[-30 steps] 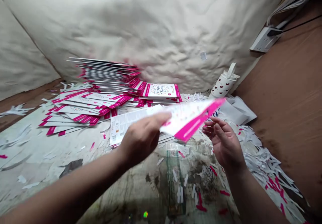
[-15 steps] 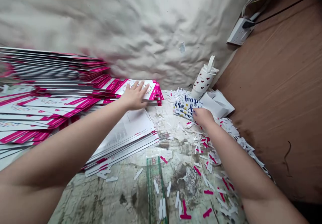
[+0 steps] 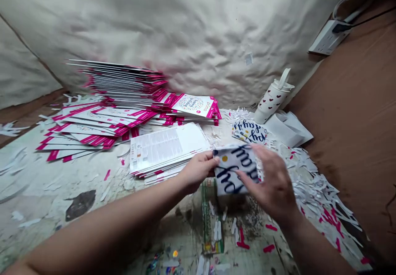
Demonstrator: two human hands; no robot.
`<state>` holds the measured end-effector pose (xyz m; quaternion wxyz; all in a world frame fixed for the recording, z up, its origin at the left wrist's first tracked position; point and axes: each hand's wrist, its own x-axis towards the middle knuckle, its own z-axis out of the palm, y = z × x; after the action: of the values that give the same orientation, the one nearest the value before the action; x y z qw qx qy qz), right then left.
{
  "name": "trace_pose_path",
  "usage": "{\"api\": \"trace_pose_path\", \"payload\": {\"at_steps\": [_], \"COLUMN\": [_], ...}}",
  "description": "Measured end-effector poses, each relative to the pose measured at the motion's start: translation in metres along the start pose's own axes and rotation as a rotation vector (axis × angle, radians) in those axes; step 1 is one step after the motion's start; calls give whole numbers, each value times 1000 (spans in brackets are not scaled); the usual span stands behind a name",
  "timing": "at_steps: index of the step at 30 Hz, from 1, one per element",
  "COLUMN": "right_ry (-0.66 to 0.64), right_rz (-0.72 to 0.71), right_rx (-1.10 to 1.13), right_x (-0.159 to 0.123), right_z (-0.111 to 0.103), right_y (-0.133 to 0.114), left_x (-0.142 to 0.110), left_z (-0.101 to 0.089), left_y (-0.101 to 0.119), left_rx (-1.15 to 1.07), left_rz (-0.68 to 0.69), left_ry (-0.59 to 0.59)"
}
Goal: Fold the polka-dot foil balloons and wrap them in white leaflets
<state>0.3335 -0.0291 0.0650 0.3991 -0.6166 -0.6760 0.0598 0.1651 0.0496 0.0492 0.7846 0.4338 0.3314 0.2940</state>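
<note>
Between my hands, above the table, is a folded white sheet point(image 3: 233, 170) printed with dark blue lettering and coloured dots. My left hand point(image 3: 202, 168) pinches its left edge between thumb and fingers. My right hand point(image 3: 274, 182), partly blurred, grips its right side, thumb across the front. Another folded piece with the same print point(image 3: 244, 130) lies behind, beside a white cup with hearts point(image 3: 272, 99). Left of my hands is a stack of flat white printed packs point(image 3: 167, 145), back side up. Pink-and-white packs with a dotted round design point(image 3: 194, 104) lie behind that stack.
A tall leaning pile of pink-edged packs point(image 3: 126, 87) and a fanned heap point(image 3: 89, 124) fill the left rear. White and pink paper scraps point(image 3: 321, 200) cover the right side. A power socket point(image 3: 329, 38) is on the brown board at right.
My left hand has left the pink-and-white packs and come forward to the sheet. My right hand has brought the folded sheet forward from beside the cup. The camera view has shifted left.
</note>
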Motion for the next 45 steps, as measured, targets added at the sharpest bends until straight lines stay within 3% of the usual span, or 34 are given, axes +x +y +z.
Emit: {"api": "trace_pose_path", "payload": {"at_steps": [1, 2, 4, 5, 6, 8, 10, 12, 14, 18, 21, 23, 26, 28, 30, 34, 39, 45], "right_ry": [22, -49, -348, -473, -532, -460, -335, -266, -261, -314, -265, -194, -144, -131, -106, -91, -262, -31], "right_rz": [137, 287, 549, 642, 716, 828, 906, 957, 972, 908, 850, 835, 830, 824, 819, 745, 716, 769], "right_rx": [176, 381, 805, 970, 1085, 1181, 1185, 1152, 1114, 1102, 917, 756, 685, 670, 650, 604, 583, 580], "right_x": [-8, -15, -25, -29, -33, -40, -45, -46, -45, -34, -22, -17, -15, -18, -24, -39, -51, -46], "right_z": [-3, -4, -3, -1, 2, 4, 2, -3, -9, -4, 14, 27, 37, 36, 33, 26, 20, 16], "right_y": [3, 8, 16, 19, 20, 21, 23, 28, 33, 39, 44, 48, 55, 57, 56, 45, 36, 42], "left_x": [-13, -25, -42, -46, -46, -42, -38, -45, -64, -120, -138, -130, -96, -72, -55, -49, -54, -49], "left_z": [0, -1, -13, -25, -41, -81, -120, -139, -133, -68, -27, -17, -20, -27, -33, -39, -40, -37], "left_y": [2, 5, 15, 22, 29, 41, 44, 33, 9, -40, -45, -35, -22, -24, -31, -40, -38, -43], "left_rx": [23, 72, 267, 423, 610, 1061, 1457, 1688, 1768, 1736, 1795, 1865, 1897, 1856, 1828, 1778, 1705, 1741], "left_rz": [-18, -31, 12, 78, 148, 258, 130, 43, 45, 8, -33, -43, 191, 415, 533, 666, 690, 703], "left_ry": [-89, -191, -326, -314, -257, -19, 144, 178, 152, 43, -86, -161, -258, -318, -345, -384, -467, -446]}}
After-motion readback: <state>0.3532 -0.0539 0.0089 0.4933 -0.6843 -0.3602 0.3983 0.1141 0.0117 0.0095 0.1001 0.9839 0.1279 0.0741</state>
